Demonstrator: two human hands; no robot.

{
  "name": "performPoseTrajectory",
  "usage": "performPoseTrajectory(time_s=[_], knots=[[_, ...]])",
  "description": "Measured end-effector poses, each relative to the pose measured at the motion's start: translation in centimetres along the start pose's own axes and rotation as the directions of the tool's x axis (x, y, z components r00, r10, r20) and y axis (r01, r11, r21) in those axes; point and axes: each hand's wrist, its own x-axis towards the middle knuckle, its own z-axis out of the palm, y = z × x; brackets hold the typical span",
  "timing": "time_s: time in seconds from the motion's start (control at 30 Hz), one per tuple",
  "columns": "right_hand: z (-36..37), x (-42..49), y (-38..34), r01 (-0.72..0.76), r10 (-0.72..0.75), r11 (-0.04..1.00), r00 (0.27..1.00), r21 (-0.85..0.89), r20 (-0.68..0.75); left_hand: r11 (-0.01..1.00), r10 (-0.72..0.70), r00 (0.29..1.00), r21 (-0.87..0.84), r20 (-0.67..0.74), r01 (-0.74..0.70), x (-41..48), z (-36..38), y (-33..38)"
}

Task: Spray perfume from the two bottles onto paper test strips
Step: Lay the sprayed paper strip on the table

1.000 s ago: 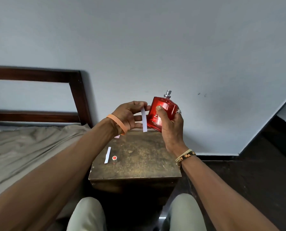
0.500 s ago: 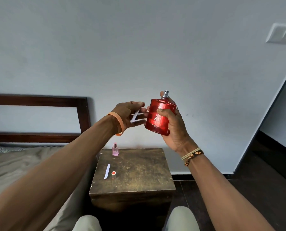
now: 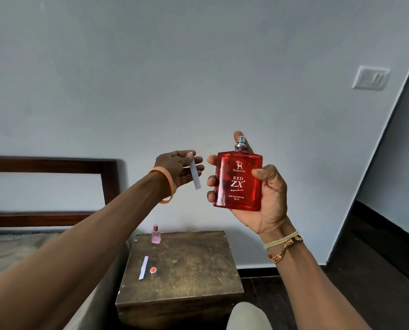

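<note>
My right hand (image 3: 269,194) grips a flat red perfume bottle (image 3: 238,181) upright in the air, its label facing me, with my index finger behind the silver spray nozzle (image 3: 241,141). Just left of it my left hand (image 3: 178,169) pinches a white paper test strip (image 3: 195,175) by its top end, so the strip hangs down a short gap from the bottle. Below, on the wooden side table (image 3: 189,265), stand a small pink perfume bottle (image 3: 155,234), a second white strip (image 3: 143,267) lying flat, and a small red cap (image 3: 153,270) beside it.
A bed with a dark wooden headboard (image 3: 109,179) and grey sheet (image 3: 5,256) lies to the left of the table. A white wall switch (image 3: 370,77) sits high on the right. My knee (image 3: 247,316) shows below the table, above a dark floor.
Both hands rose and moved slightly apart. The red bottle turned upright with its label toward me, and the strip now hangs straight down from my left fingers.
</note>
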Motion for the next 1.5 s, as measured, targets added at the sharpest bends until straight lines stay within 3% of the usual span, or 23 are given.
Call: performPoseTrajectory(time_s=[0.23,0.3,0.37,0.4,0.43,0.47,0.5,0.53,0.57,0.63,0.97,1.23,1.33,1.5], knots=[[-1.8,-0.9,0.7,-0.012,0.013,0.999,1.0,0.037,-0.002,0.998,-0.056,0.998,-0.04,0.007,0.056,1.9,1.0,-2.7],[-2.5,-1.0,1.2,-0.033,0.027,0.998,0.995,-0.05,-0.1,0.997,-0.069,0.997,-0.018,0.016,0.07,2.3,1.0,-3.3],[-2.7,-0.8,1.9,-0.092,0.022,0.954,0.971,-0.287,-0.24,0.997,-0.073,0.997,0.004,0.017,0.072,2.7,0.7,-3.9],[-2.8,-0.6,2.4,-0.144,-0.016,0.853,0.954,-0.502,-0.301,0.997,-0.072,0.997,0.006,0.01,0.072,2.9,0.4,-4.1],[-2.8,-0.4,3.0,-0.204,-0.084,0.639,0.94,-0.742,-0.331,0.998,-0.069,0.998,0.004,-0.002,0.069,3.1,0.2,-4.4],[-3.0,-0.3,3.8,-0.248,-0.15,0.325,0.939,-0.912,-0.309,0.998,-0.064,0.998,0.005,-0.019,0.064,3.2,0.0,-4.5],[-3.3,-0.3,4.7,-0.259,-0.189,0.038,0.947,-0.965,-0.261,0.998,-0.057,0.998,0.011,-0.034,0.058,3.3,-0.3,-4.6],[-3.6,-0.2,5.6,-0.27,-0.208,-0.116,0.948,-0.956,-0.243,0.998,-0.053,0.998,0.015,-0.042,0.054,3.4,-0.5,-4.7],[-3.8,0.1,6.4,-0.302,-0.216,-0.147,0.939,-0.942,-0.267,0.999,-0.052,0.998,0.013,-0.047,0.053,3.6,-0.7,-4.9],[-4.3,0.7,7.6,-0.38,-0.235,-0.108,0.908,-0.919,-0.348,0.999,-0.048,0.997,0.021,-0.058,0.049,3.8,-1.2,-5.1],[-5.9,3.0,10.9,-0.375,-0.24,-0.484,0.926,-0.791,-0.292,0.996,-0.051,0.99,0.069,-0.132,0.06,4.6,-2.8,-6.2],[-5.9,3.3,11.8,-0.397,-0.255,-0.485,0.916,-0.779,-0.308,0.998,-0.051,0.99,0.041,-0.128,0.056,4.9,-2.9,-6.4],[-6.1,3.6,12.0,-0.456,-0.245,-0.375,0.888,-0.807,-0.389,0.997,-0.052,0.989,0.051,-0.141,0.06,5.0,-3.0,-6.7],[-6.4,3.1,12.1,-0.439,-0.27,-0.343,0.893,-0.83,-0.361,0.996,-0.073,0.986,0.04,-0.152,0.08,4.7,-3.3,-7.1]])
